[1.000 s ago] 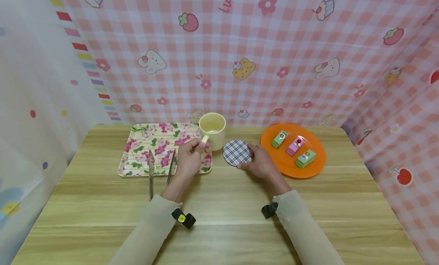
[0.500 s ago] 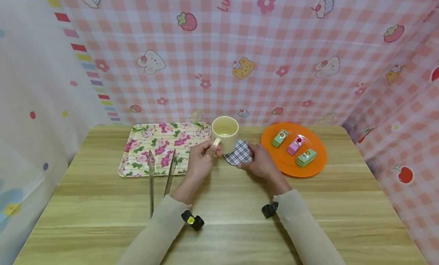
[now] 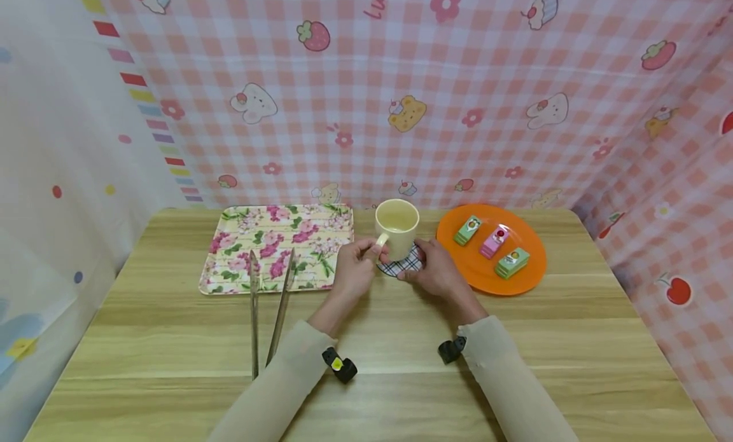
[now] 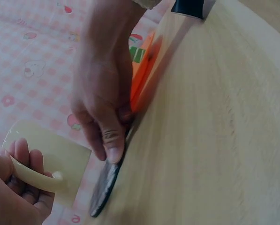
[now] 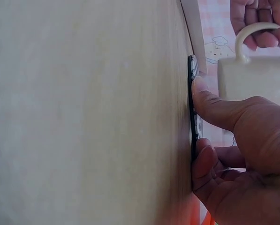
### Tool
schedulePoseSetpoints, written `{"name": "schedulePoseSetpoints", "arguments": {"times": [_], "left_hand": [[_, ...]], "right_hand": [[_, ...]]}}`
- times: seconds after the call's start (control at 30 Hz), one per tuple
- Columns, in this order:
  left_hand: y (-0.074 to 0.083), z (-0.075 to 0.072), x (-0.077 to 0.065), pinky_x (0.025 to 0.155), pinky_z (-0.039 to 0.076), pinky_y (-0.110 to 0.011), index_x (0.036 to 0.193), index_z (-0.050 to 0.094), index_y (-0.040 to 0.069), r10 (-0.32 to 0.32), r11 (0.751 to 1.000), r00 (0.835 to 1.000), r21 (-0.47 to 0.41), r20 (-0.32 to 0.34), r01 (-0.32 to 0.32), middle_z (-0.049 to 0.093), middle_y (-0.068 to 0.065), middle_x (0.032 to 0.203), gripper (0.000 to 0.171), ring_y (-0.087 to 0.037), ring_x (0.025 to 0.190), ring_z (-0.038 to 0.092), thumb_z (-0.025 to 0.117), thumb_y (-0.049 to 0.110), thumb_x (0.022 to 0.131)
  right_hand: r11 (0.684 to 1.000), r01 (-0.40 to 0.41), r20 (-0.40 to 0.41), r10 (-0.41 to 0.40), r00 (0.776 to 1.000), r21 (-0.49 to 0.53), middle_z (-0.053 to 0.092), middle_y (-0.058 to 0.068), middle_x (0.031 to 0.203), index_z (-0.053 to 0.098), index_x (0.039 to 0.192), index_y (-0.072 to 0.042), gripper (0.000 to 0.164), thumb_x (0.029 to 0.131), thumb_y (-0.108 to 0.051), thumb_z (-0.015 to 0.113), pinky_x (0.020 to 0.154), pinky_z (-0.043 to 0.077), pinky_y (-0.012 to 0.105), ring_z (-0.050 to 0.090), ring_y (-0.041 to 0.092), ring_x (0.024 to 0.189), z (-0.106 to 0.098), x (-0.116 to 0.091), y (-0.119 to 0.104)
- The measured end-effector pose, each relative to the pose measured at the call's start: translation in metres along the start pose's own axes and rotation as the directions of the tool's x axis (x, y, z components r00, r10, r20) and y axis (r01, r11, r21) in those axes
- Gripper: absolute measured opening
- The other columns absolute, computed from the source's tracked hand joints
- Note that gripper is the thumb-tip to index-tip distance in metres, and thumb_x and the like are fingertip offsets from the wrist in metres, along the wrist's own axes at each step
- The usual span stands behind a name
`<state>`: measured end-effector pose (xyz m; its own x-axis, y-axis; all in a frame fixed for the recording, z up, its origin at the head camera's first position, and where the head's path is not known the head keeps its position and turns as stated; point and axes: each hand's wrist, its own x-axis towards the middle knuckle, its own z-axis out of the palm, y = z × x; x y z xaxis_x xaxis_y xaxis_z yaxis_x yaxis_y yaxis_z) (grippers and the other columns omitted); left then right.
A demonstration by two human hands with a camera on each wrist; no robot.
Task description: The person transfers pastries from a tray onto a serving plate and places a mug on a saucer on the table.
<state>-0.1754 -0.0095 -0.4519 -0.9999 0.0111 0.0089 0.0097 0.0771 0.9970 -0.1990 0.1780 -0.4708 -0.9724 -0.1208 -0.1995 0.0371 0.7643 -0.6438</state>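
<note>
My left hand (image 3: 355, 271) grips the handle of a pale yellow mug (image 3: 403, 238), fingers curled through it. Upright, the mug hangs over a round black-and-white plaid coaster (image 3: 394, 268), hiding its far part in the head view. A gap shows between the mug's base and the coaster (image 5: 192, 101) in the right wrist view. With thumb and fingers along the coaster's right edge, my right hand (image 3: 439, 271) holds it on the wooden table. The mug handle (image 4: 34, 177) and curled fingers also appear in the left wrist view.
To the left lies a floral tray (image 3: 252, 219), with metal tongs (image 3: 254, 321) resting over its front edge. An orange plate (image 3: 529, 276) bearing small green and pink blocks (image 3: 494, 240) sits right of my right hand. A checked cloth (image 3: 366, 111) hangs behind the table (image 3: 395, 397).
The mug has moved right in my left hand, from beside the tray's right edge to over the coaster. My right hand and the coaster have stayed in place.
</note>
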Motion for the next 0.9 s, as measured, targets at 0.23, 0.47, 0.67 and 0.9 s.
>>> {"name": "schedulePoseSetpoints", "arguments": {"times": [0.23, 0.47, 0.67, 0.9], "left_hand": [[-0.006, 0.009, 0.0, 0.079, 0.045, -0.026, 0.094, 0.077, 0.005, -0.038, 0.999, 0.999, 0.014, 0.007, 0.038, 0.075, -0.014, 0.086, 0.018, -0.014, 0.088, 0.062, 0.06, 0.005, 0.1], [-0.014, 0.013, 0.0, 0.084, 0.046, -0.029, 0.093, 0.077, 0.008, -0.059, 0.997, 0.998, 0.056, -0.018, 0.06, 0.076, -0.007, 0.083, 0.018, -0.014, 0.086, 0.063, 0.061, 0.006, 0.1], [-0.015, 0.015, 0.0, 0.089, 0.049, -0.032, 0.096, 0.077, 0.006, -0.064, 0.997, 0.998, 0.046, 0.028, 0.063, 0.076, -0.008, 0.086, 0.019, -0.016, 0.088, 0.065, 0.059, 0.005, 0.101], [-0.011, 0.01, 0.001, 0.098, 0.052, -0.039, 0.106, 0.076, 0.008, -0.118, 0.991, 0.989, 0.069, 0.092, 0.112, 0.078, -0.006, 0.097, 0.019, -0.018, 0.098, 0.069, 0.057, 0.009, 0.103]], "right_hand": [[1.0, 0.028, -0.017, -0.028, 0.999, -0.008, 0.054, 0.016, 0.118, 0.053, 0.142, -0.001, 0.076, 0.083, -0.034, 0.087, 0.101, 0.046, 0.047, 0.053, 0.031, 0.106, 0.0, 0.0, 0.0], [0.999, 0.037, -0.019, -0.037, 0.999, -0.007, 0.054, 0.015, 0.112, 0.056, 0.132, 0.0, 0.07, 0.081, -0.036, 0.089, 0.092, 0.045, 0.043, 0.052, 0.029, 0.1, 0.002, 0.001, 0.0], [0.998, 0.057, -0.026, -0.056, 0.998, 0.037, 0.057, 0.015, 0.113, 0.057, 0.13, -0.001, 0.066, 0.081, -0.031, 0.089, 0.095, 0.046, 0.044, 0.053, 0.029, 0.101, -0.001, 0.0, 0.004], [0.999, 0.043, -0.019, -0.043, 0.999, -0.002, 0.051, 0.015, 0.108, 0.055, 0.129, 0.0, 0.067, 0.082, -0.034, 0.088, 0.084, 0.042, 0.04, 0.049, 0.029, 0.095, -0.002, -0.001, 0.004]]}}
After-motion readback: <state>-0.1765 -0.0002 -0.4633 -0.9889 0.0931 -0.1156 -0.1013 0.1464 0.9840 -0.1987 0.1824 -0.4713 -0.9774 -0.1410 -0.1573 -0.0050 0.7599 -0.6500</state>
